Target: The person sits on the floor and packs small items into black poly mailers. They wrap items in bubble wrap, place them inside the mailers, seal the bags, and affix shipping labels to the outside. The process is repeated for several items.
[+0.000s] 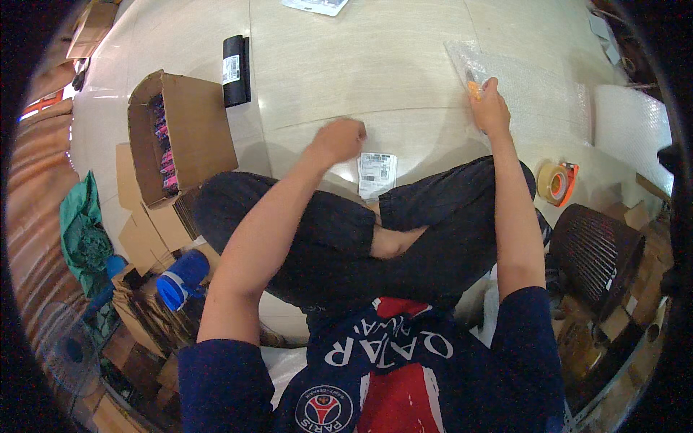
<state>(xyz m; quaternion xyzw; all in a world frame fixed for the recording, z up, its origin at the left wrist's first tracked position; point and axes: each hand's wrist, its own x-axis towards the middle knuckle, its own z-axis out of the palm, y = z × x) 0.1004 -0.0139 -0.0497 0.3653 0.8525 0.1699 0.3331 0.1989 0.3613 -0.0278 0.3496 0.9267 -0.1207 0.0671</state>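
Observation:
My right hand [491,110] is closed on a small orange-handled cutting tool [473,89]; whether it is a knife or scissors is unclear. Its narrow tip lies over a clear bubble wrap sheet [530,90] spread flat on the floor. Held above the floor ahead of my crossed legs, my left hand [339,141] is closed, its fingers curled and slightly blurred. What it holds, if anything, is hidden. Just below and right of this hand, printed white labels [377,175] lie by my feet.
An open cardboard box [195,130] with pink and dark items stands left, beside a black rolled package [235,71]. To the right are a tape roll on an orange dispenser [557,182], a bubble wrap roll [632,133] and a dark basket [599,252]. A blue jug [182,280] stands lower left.

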